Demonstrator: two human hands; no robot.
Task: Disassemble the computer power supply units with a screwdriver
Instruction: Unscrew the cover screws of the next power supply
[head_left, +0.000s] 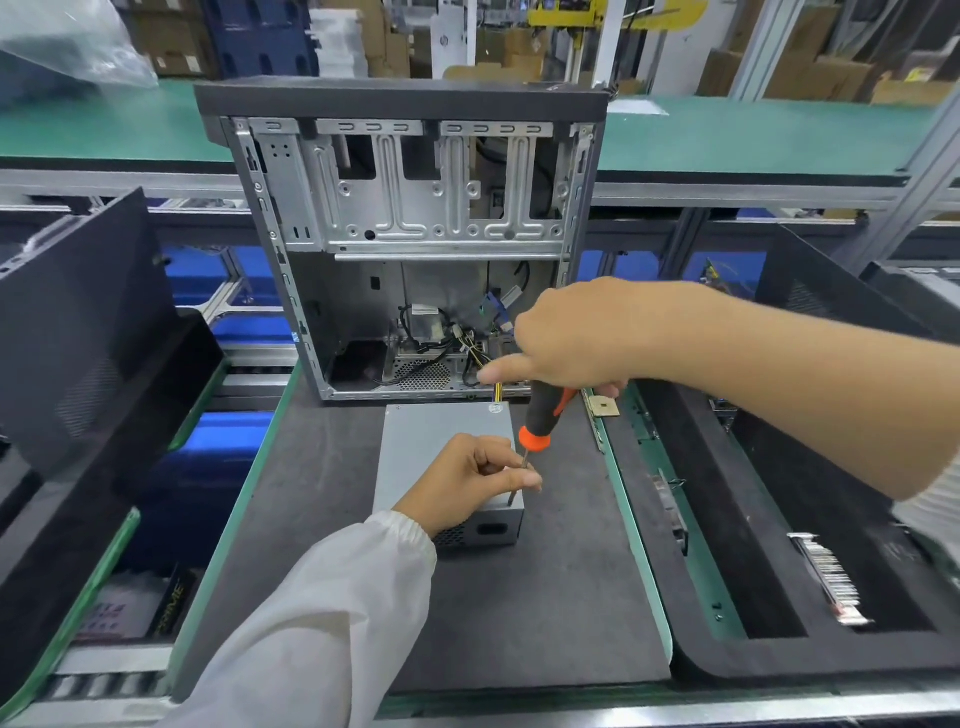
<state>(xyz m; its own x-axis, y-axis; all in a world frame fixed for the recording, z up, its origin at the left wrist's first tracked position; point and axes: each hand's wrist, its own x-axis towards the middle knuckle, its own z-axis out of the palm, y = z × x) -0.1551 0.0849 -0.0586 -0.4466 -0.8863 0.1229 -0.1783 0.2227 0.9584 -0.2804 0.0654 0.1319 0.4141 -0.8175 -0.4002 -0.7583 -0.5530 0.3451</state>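
A grey metal power supply unit (436, 441) lies flat on the dark mat (545, 597) in front of an open computer case (410, 208). Its coloured cables run back into the case. My right hand (576, 332) grips the black and orange handle of a screwdriver (540, 421), which stands almost upright with its tip at the unit's near right corner. My left hand (467, 480) rests on the unit's top and pinches the screwdriver's thin shaft between thumb and fingers.
Black foam-lined trays stand on both sides: one tilted up at the left (88, 332), one at the right (779, 519) holding a memory stick (831, 582). A small chip (605, 408) lies by the mat's right edge. A green conveyor (753, 135) runs behind the case.
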